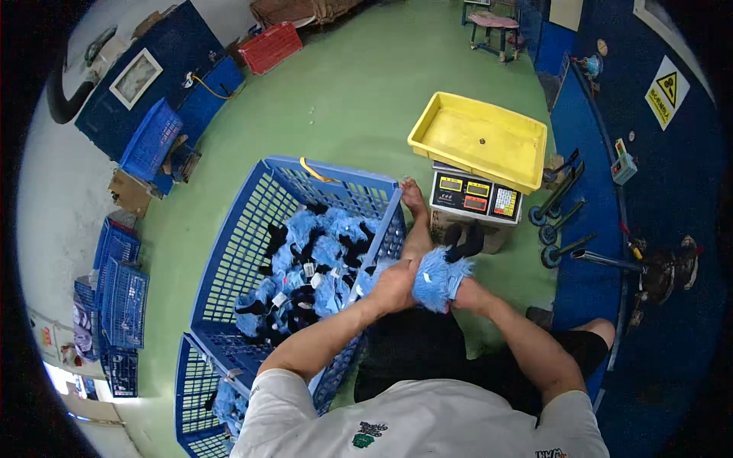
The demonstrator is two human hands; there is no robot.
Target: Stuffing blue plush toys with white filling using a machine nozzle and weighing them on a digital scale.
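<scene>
A fluffy blue plush toy (435, 281) with black limbs is held over my lap. My left hand (395, 286) is closed on its left side. From the right, my right hand (471, 296) grips the toy, its fingers partly hidden by the fur. Left of my leg stands a large blue plastic crate (229, 252) with slatted walls. Several blue and black plush toys (328, 252) lie heaped in it, some showing white tags. More blue fur lies close by my left wrist; whether it belongs to the heap, I cannot tell.
Ahead to the right, a yellow tray (481, 141) rests on a digital scale (475, 195). A second blue crate (200, 397) with plush toys sits at lower left. Stacked blue baskets (122, 305) line the left wall. A blue machine with handles (565, 248) stands at right.
</scene>
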